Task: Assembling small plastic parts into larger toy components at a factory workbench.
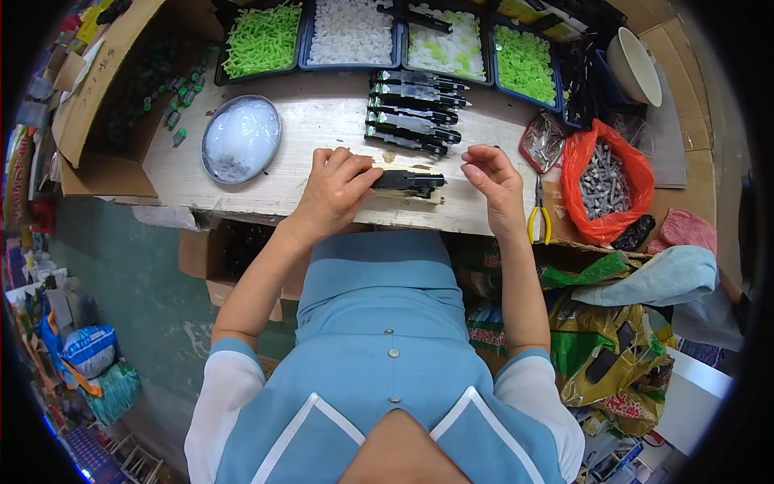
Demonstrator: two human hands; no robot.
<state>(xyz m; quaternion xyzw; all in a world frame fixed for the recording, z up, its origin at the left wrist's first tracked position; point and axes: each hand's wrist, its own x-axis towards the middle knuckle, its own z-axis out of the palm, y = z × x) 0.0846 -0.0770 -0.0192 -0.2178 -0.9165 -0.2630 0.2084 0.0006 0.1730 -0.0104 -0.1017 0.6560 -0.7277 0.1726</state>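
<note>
My left hand (337, 187) grips the left end of a long black plastic part (409, 181), which resembles a toy gun body. The part lies across a pale block (436, 196) near the bench's front edge. Just right of it, my right hand (496, 184) is raised with fingers curved and the thumb apart; I see nothing in it. Beyond the block, several similar black parts (415, 113) with silvery or clear pieces lie side by side in a stack.
Trays of green sticks (264, 40), white pieces (352, 34), mixed pieces (446, 52) and green pieces (524, 64) line the back. A round dish (270, 152) sits left, beside a cardboard box (89, 121). Rightward are yellow-handled pliers (539, 225) and a red bag of screw-like pieces (576, 189).
</note>
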